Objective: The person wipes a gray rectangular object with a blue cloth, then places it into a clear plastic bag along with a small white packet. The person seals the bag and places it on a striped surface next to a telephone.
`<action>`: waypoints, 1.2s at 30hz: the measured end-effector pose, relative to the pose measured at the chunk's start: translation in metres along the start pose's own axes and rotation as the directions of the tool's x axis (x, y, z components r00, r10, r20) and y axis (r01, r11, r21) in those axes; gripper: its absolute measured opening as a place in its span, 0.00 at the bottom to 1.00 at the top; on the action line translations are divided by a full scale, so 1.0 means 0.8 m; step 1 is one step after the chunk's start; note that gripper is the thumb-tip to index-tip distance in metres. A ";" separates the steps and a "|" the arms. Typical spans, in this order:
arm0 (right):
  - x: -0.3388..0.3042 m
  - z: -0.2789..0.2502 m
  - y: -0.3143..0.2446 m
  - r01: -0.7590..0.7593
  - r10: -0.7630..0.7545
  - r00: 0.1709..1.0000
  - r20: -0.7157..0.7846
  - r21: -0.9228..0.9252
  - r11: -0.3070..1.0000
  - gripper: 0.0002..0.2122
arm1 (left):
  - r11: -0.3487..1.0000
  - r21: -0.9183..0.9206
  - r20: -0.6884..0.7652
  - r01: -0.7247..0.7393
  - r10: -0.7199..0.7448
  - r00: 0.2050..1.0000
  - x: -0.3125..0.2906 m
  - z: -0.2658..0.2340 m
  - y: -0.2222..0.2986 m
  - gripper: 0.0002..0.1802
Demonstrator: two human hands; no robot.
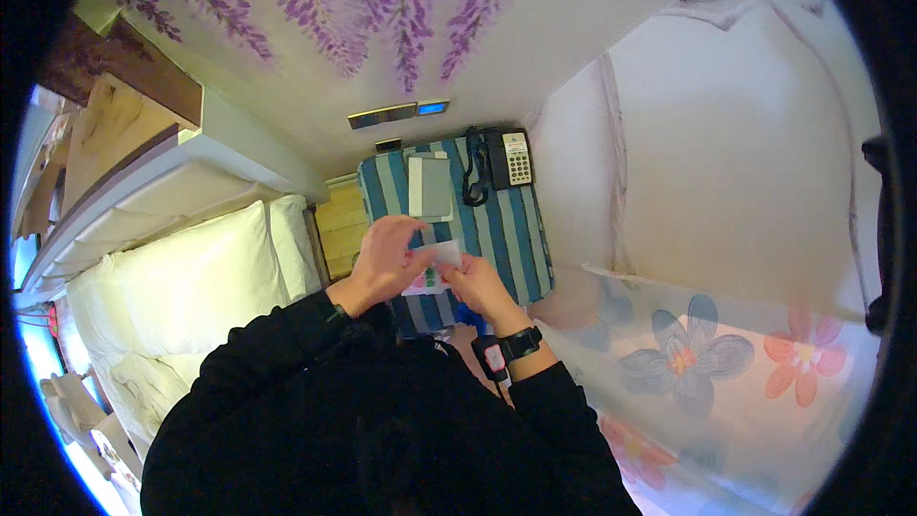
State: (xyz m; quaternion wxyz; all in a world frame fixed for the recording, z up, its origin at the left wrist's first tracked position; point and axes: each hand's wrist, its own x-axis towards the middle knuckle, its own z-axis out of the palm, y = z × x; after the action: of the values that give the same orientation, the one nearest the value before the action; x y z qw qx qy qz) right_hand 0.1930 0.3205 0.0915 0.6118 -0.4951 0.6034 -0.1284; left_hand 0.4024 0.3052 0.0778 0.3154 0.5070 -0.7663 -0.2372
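Observation:
Both hands meet in front of my chest, over a blue-and-pale striped cushioned surface (521,244). Between them is a small white paper-like packet (445,251) with pink and green marks lower down. My right hand (476,284) pinches it at its right side. My left hand (385,263) has its thumb against the packet's left side, with the fingers curled above. Part of the packet is hidden behind the fingers, and what it contains cannot be made out. A grey-and-white flat pad or booklet (435,186) lies on the stripes just beyond my left hand.
A black corded telephone (506,159) sits at the far right of the striped surface. On the left is a bed with pale pillows (191,263). A wall panel with a small blue screen (433,108) is beyond, and a flower-patterned curtain (688,354) hangs on the right.

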 end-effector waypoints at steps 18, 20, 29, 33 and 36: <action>0.158 0.099 -0.120 0.035 -0.084 0.922 0.379 0.134 0.990 0.14 | 0.758 -0.243 0.112 0.606 -0.598 0.793 -0.009 -0.085 -0.130 0.20; 0.168 0.108 -0.115 -0.075 -0.023 0.936 0.351 0.264 0.962 0.17 | 0.743 -0.232 0.024 0.627 -0.640 0.768 -0.002 -0.082 -0.139 0.19; 0.257 0.140 -0.023 0.055 -0.212 0.868 0.449 0.338 0.940 0.19 | 0.602 -0.493 -0.174 0.629 -0.776 0.606 0.015 0.002 -0.212 0.20; 0.306 0.104 0.044 0.283 -0.241 0.870 0.429 -0.036 0.958 0.19 | 0.617 -0.451 -0.149 0.645 -0.765 0.627 0.011 0.070 -0.236 0.21; 0.327 0.088 0.093 0.267 -0.257 0.896 0.363 0.022 0.963 0.19 | 0.632 -0.342 -0.133 0.695 -0.765 0.630 0.024 0.127 -0.246 0.22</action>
State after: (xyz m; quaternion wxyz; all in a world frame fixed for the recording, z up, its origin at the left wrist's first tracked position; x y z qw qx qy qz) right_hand 0.2833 0.1905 -0.1405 0.6827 -0.5955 0.4097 -0.1073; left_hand 0.4471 0.2183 -0.1222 0.3535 0.7569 -0.4043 -0.3725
